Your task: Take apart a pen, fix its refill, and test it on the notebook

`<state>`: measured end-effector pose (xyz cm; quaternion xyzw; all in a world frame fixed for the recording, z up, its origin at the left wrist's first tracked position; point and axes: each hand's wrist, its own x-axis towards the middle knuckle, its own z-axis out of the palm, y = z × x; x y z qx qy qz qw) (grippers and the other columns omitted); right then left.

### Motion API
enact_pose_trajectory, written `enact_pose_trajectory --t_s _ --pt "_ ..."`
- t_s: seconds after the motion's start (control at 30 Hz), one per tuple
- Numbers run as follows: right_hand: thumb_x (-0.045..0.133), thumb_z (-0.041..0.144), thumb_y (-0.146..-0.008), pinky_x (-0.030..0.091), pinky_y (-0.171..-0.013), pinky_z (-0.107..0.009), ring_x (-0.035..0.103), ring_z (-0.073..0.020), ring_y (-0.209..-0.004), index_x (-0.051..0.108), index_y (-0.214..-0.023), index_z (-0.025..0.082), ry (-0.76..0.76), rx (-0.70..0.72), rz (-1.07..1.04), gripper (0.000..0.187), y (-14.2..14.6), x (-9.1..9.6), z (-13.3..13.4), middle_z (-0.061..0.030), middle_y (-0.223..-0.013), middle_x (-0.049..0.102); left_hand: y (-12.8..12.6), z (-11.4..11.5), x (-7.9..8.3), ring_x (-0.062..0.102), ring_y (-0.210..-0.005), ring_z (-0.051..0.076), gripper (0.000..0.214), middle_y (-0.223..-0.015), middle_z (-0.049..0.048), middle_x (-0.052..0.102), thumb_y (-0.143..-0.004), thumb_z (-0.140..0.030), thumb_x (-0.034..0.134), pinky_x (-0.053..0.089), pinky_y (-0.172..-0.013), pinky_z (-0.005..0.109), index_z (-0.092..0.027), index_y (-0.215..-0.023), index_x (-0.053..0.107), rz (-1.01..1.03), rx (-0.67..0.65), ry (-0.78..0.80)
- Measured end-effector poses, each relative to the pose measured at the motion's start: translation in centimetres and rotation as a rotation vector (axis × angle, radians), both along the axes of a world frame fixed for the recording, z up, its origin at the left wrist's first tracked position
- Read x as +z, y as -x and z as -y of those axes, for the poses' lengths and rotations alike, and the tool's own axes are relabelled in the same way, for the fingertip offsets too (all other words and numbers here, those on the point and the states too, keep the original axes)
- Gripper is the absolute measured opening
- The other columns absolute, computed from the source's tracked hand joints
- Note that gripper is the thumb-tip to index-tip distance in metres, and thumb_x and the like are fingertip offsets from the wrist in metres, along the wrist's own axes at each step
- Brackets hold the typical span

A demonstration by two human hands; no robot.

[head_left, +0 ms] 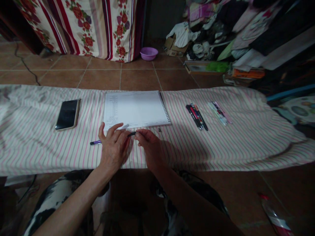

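A pen [96, 142] with a purple end lies across the striped cloth [36, 144] just below a spiral notebook [135, 108]. My left hand [113, 147] rests over the pen's middle, fingers curled on it. My right hand [149, 146] pinches the pen's dark right end [132, 133] between thumb and fingertips. Both hands meet at the pen, in front of the notebook's lower edge.
A phone [67, 114] lies face up left of the notebook. Several pens [197, 116] and a flat packet [220, 112] lie to the right. A purple bowl [149, 53] sits on the tiled floor beyond, with piled clothes [221, 29] at the right.
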<state>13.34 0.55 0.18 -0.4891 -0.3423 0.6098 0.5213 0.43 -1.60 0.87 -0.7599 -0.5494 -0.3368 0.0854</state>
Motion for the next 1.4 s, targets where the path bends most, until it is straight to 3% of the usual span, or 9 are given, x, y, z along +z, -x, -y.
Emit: enact_pose_trajectory --t_s 0.4,0.5,0.57,0.63,0.77,0.87,1.03,1.13,1.4 --pt "0.071 0.031 -0.064 0.041 -0.055 -0.023 0.056 -0.0116 -0.064 0.066 -0.075 0.021 0.069 -0.028 -0.065 0.015 0.1 0.1 0.0 0.0023 -0.067 0.063 0.0 0.2 0.3 0.055 -0.118 0.028 0.020 -0.098 0.0040 0.071 -0.086 -0.016 0.055 0.014 -0.110 0.061 -0.025 -0.102 0.062 0.012 0.009 -0.040" --pt "0.071 0.036 -0.066 0.044 -0.058 -0.024 0.061 -0.0133 -0.069 0.065 -0.078 0.022 0.135 -0.044 -0.128 0.019 -0.2 0.2 0.0 0.0008 -0.071 0.065 -0.5 1.0 0.8 0.058 -0.110 0.027 0.017 -0.095 0.0042 0.070 -0.082 -0.015 0.061 0.032 -0.102 0.052 -0.024 -0.096 0.062 0.096 -0.046 -0.119" --pt "0.069 0.038 -0.070 0.046 -0.059 -0.025 0.063 -0.0152 -0.074 0.065 -0.081 0.024 0.156 -0.025 -0.126 0.019 -0.5 0.1 0.0 -0.0006 -0.078 0.067 -1.3 1.7 1.0 0.062 -0.091 0.022 0.013 -0.084 0.0035 0.069 -0.080 -0.014 0.061 0.046 -0.085 0.039 -0.022 -0.090 0.063 0.230 -0.182 -0.078" --pt "0.065 0.040 -0.074 0.048 -0.059 -0.027 0.065 -0.0169 -0.079 0.064 -0.083 0.027 0.138 0.002 -0.105 0.016 -0.8 -0.2 -0.1 -0.0011 -0.082 0.067 -2.4 2.3 0.7 0.061 -0.077 0.018 0.008 -0.078 0.0034 0.068 -0.083 -0.017 0.058 0.048 -0.072 0.033 -0.022 -0.087 0.064 0.443 -0.235 0.109" --pt "0.062 0.042 -0.076 0.052 -0.062 -0.032 0.066 -0.0198 -0.082 0.064 -0.084 0.030 0.021 0.058 -0.013 0.014 -1.1 -0.7 -0.1 -0.0028 -0.087 0.069 -4.4 2.5 -0.5 0.055 -0.060 0.013 0.016 -0.071 0.0014 0.063 -0.081 -0.035 0.063 0.043 -0.056 0.026 -0.020 -0.083 0.064 1.179 -0.028 0.596" --pt "0.068 0.035 -0.070 0.053 -0.067 -0.035 0.065 -0.0209 -0.083 0.066 -0.084 0.031 -0.037 0.088 0.030 0.014 -1.4 -0.6 0.2 -0.0039 -0.096 0.069 -4.9 1.8 -0.9 0.048 -0.051 0.008 0.031 -0.066 -0.0012 0.061 -0.068 -0.039 0.076 0.037 -0.049 0.021 -0.017 -0.086 0.064 1.644 0.053 0.744" --pt "0.073 0.030 -0.065 0.053 -0.078 -0.038 0.066 -0.0216 -0.089 0.068 -0.086 0.033 -0.061 0.103 -0.001 0.022 -1.5 -0.8 0.4 -0.0028 -0.112 0.067 -4.5 0.7 0.1 0.048 -0.049 0.005 0.041 -0.062 -0.0051 0.058 -0.055 -0.030 0.086 0.037 -0.048 0.018 -0.018 -0.086 0.064 1.898 0.118 0.675" --pt "0.059 0.041 -0.078 0.054 -0.066 -0.036 0.067 -0.0210 -0.079 0.066 -0.083 0.031 0.006 0.111 -0.054 0.013 -0.5 -1.1 0.2 -0.0047 -0.090 0.071 -4.4 0.3 0.4 0.051 -0.053 0.006 0.036 -0.063 -0.0036 0.059 -0.049 -0.027 0.088 0.040 -0.050 0.017 -0.016 -0.076 0.065 1.957 0.104 0.674" --pt "0.062 0.038 -0.075 0.053 -0.069 -0.032 0.065 -0.0178 -0.076 0.063 -0.077 0.029 0.153 0.153 -0.193 0.009 0.1 0.4 0.2 -0.0009 -0.078 0.068 -4.3 -0.2 -0.3 0.049 -0.050 0.005 0.030 -0.058 -0.0018 0.060 -0.048 -0.025 0.088 0.038 -0.048 0.017 -0.014 -0.063 0.065 1.985 0.097 0.608"
